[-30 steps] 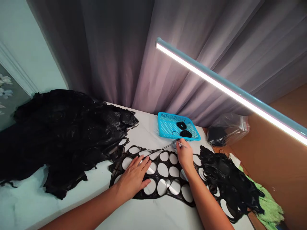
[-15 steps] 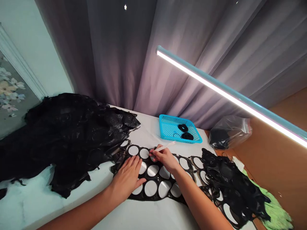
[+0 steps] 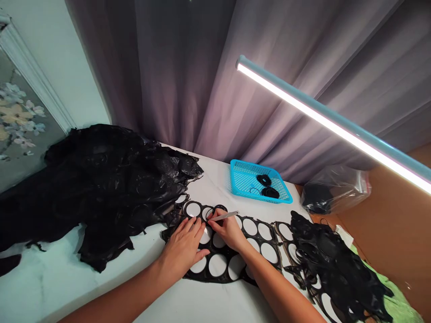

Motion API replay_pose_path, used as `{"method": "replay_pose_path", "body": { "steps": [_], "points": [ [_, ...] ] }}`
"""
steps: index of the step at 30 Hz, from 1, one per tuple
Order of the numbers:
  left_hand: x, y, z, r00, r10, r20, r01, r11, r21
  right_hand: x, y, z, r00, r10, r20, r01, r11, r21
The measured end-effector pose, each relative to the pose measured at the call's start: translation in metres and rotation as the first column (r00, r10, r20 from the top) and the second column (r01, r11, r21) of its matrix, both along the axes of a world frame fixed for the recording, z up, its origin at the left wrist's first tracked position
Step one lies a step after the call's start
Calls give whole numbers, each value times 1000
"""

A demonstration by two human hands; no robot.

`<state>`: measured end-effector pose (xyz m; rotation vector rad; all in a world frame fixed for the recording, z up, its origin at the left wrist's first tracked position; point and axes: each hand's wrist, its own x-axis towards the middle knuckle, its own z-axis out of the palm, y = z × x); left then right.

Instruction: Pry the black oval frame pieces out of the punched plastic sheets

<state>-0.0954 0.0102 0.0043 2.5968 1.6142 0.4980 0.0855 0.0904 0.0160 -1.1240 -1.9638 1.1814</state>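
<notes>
A black sheet (image 3: 206, 248) with rows of large round holes lies on the white table, which shows pale through the holes. My left hand (image 3: 183, 242) rests flat on the sheet's left part, fingers spread. Pinched in my right hand (image 3: 227, 229) is a slim whitish stick-like tool (image 3: 222, 216), its back end pointing right. The tool's tip is low at the sheet's upper edge, close to my left fingertips; whether it touches the sheet I cannot tell. A thin black ring (image 3: 219, 208) stands up from the sheet just behind the tool.
A large heap of black sheet material (image 3: 111, 179) covers the left side. More cut black sheets (image 3: 336, 255) lie at right, over a green cloth (image 3: 400, 303). A blue basket (image 3: 245, 181) with black rings and a clear bag (image 3: 343, 188) stand behind. A tube lamp (image 3: 323, 114) hangs above.
My right hand has moved slightly down and left relative to the sheet, and the tool lies flatter. A black ring now shows raised behind it. The view has shifted slightly.
</notes>
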Motion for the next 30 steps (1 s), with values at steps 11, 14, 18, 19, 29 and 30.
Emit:
{"method": "replay_pose_path", "body": {
  "steps": [11, 14, 18, 19, 29, 30],
  "points": [
    [1, 0, -1, 1000, -7, -20, 6, 1000, -23, -8, -15, -4, 972, -6, 236, -66, 954, 294],
    [1, 0, -1, 1000, -4, -28, 3, 1000, -26, -7, -15, -3, 939, 40, 342, -182, 900, 395],
    [1, -1, 2, 999, 6, -48, -7, 1000, -29, 17, 22, 20, 926, -278, 254, 95, 825, 557],
    [1, -1, 3, 999, 5, -53, -7, 1000, -30, 26, 35, 28, 888, -414, 198, 225, 770, 598],
    [-1, -4, 9, 997, 26, -77, -29, 999, -45, 3, 61, 27, 942, -318, -112, 318, 948, -11],
    [-1, -4, 10, 996, 39, -82, -43, 998, -47, -6, 57, 21, 953, -274, -125, 268, 961, -64]
  ]
}}
